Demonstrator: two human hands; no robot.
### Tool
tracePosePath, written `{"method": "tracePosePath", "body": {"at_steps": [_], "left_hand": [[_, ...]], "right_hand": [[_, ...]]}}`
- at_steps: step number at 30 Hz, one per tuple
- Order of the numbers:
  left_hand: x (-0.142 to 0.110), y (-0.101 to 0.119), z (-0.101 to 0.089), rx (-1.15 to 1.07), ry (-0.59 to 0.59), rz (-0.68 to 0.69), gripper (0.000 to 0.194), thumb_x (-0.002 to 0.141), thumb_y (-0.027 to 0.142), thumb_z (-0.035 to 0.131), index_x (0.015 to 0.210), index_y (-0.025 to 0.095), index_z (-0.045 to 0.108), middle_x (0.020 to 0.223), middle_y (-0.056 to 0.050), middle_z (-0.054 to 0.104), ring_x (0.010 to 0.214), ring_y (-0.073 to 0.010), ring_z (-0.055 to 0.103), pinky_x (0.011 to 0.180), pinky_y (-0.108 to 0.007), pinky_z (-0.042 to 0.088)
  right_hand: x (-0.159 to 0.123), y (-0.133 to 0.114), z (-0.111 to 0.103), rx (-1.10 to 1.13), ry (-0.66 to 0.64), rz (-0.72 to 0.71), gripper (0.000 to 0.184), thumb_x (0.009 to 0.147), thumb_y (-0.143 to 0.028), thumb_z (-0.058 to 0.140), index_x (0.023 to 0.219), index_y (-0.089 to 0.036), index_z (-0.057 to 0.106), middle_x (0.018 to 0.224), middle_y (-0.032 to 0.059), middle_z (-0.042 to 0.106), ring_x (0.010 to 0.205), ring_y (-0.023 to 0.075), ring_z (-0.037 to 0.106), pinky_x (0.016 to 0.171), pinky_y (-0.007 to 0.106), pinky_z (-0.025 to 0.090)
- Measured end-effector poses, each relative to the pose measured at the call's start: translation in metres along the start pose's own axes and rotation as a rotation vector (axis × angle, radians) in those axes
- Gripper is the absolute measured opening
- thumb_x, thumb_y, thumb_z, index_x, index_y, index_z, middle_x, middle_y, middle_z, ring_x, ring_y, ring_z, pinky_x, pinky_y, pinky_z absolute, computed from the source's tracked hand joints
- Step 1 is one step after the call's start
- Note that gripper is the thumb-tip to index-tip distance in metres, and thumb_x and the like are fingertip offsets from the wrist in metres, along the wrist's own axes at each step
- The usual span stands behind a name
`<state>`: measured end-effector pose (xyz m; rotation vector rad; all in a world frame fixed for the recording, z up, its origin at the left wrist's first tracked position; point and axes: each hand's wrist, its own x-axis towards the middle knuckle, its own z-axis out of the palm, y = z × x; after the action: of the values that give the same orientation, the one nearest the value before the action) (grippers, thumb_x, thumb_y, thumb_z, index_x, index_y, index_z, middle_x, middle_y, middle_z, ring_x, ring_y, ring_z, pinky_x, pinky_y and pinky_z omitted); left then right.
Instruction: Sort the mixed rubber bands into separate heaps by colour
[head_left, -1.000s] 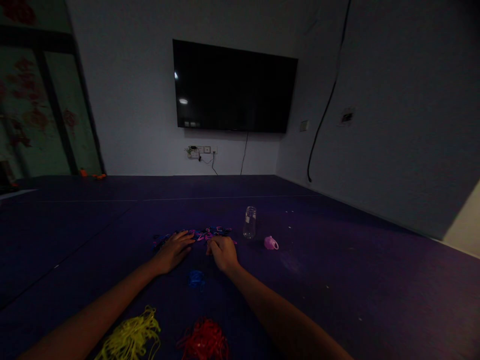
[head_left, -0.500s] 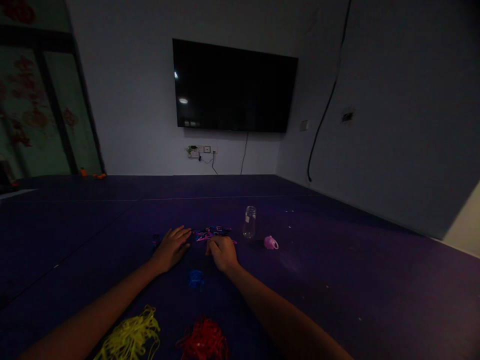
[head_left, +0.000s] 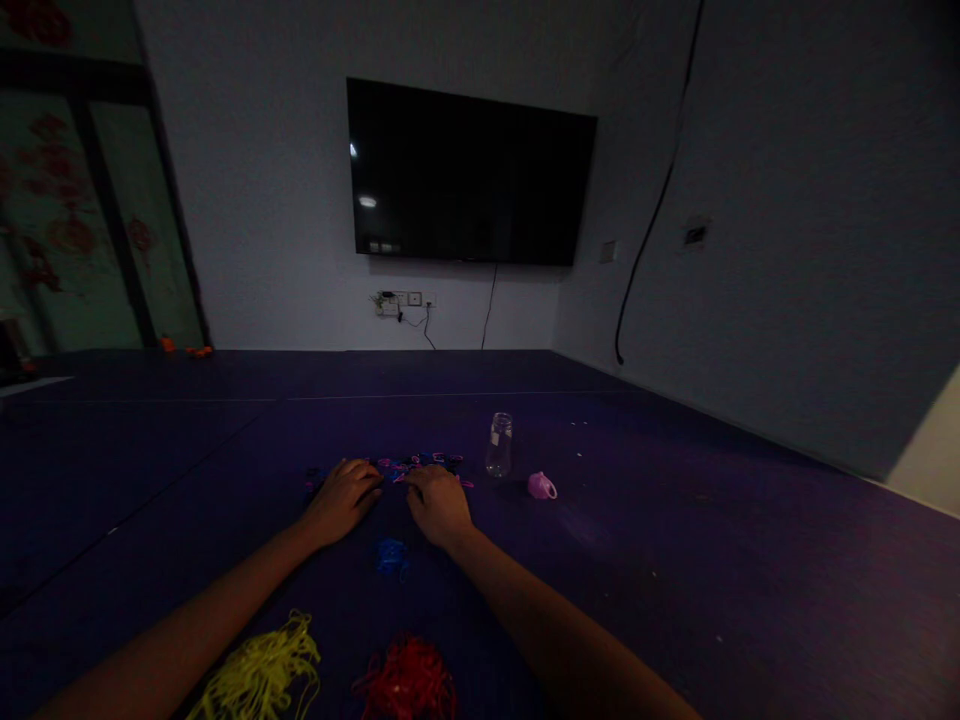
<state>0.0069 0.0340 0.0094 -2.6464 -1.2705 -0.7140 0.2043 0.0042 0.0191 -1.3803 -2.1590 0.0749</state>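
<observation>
A loose pile of thin rubber bands (head_left: 412, 465), pink, blue and dark, lies on the purple surface in front of me. My left hand (head_left: 345, 500) rests at the left part of the pile, palm down, its fingers stretched out and slightly bent. On the near right side of the pile is my right hand (head_left: 439, 505), fingers apart and reaching inward, the tips partly hidden. I see nothing held in either hand. Between my wrists sits a small blue clump of bands (head_left: 391, 556). Closer to me are a yellow bundle (head_left: 262, 670) and a red bundle (head_left: 409, 680).
Right of the pile stands a clear bottle (head_left: 499, 447), upright without a lid. Beside it lies a pink cap with a loop (head_left: 540, 486). A television (head_left: 472, 175) hangs on the far wall above sockets. Small orange objects (head_left: 199, 352) lie at the far left.
My right hand has gone from a closed, pinched shape to fingers more spread on the pile. The left fingers have drawn in a little. Bottle, cap and bundles stayed put.
</observation>
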Motion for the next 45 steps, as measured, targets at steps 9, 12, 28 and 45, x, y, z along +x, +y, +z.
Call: {"method": "tracePosePath", "body": {"at_steps": [9, 12, 28, 45], "left_hand": [[0.001, -0.005, 0.009, -0.014, -0.146, 0.05, 0.042, 0.093, 0.033, 0.035, 0.134, 0.03, 0.041, 0.137, -0.004, 0.048, 0.132, -0.0256, 0.031, 0.106, -0.057, 0.019], [0.002, -0.005, 0.008, -0.023, -0.185, 0.062, 0.043, 0.093, 0.031, 0.033, 0.136, 0.03, 0.038, 0.139, -0.004, 0.046, 0.133, -0.0249, 0.028, 0.107, -0.057, 0.017], [0.003, 0.0, 0.004, -0.032, -0.127, 0.093, 0.036, 0.09, 0.023, 0.038, 0.122, 0.025, 0.055, 0.125, -0.005, 0.058, 0.126, -0.0224, 0.041, 0.108, -0.053, 0.02], [-0.005, 0.042, -0.016, -0.751, -0.05, -0.103, 0.044, 0.086, 0.042, 0.041, 0.063, 0.017, 0.069, 0.069, -0.005, 0.072, 0.07, -0.0184, 0.067, 0.071, -0.03, 0.052]], "right_hand": [[0.0, 0.002, 0.009, -0.194, -0.176, -0.153, 0.049, 0.088, -0.028, 0.036, 0.135, -0.017, 0.039, 0.141, 0.0084, 0.039, 0.134, 0.0254, 0.024, 0.102, 0.046, 0.027], [0.001, 0.002, 0.008, -0.194, -0.18, -0.154, 0.048, 0.088, -0.027, 0.035, 0.135, -0.017, 0.041, 0.141, 0.0085, 0.04, 0.133, 0.0257, 0.025, 0.103, 0.045, 0.028], [0.0, -0.001, 0.007, -0.205, -0.139, -0.082, 0.041, 0.088, -0.024, 0.035, 0.124, -0.016, 0.051, 0.129, 0.0116, 0.053, 0.128, 0.0247, 0.033, 0.102, 0.044, 0.026], [0.0, 0.004, 0.006, -0.13, -0.065, -0.039, 0.04, 0.084, -0.016, 0.039, 0.12, -0.016, 0.056, 0.135, 0.0113, 0.047, 0.127, 0.0236, 0.036, 0.101, 0.039, 0.03]]}}
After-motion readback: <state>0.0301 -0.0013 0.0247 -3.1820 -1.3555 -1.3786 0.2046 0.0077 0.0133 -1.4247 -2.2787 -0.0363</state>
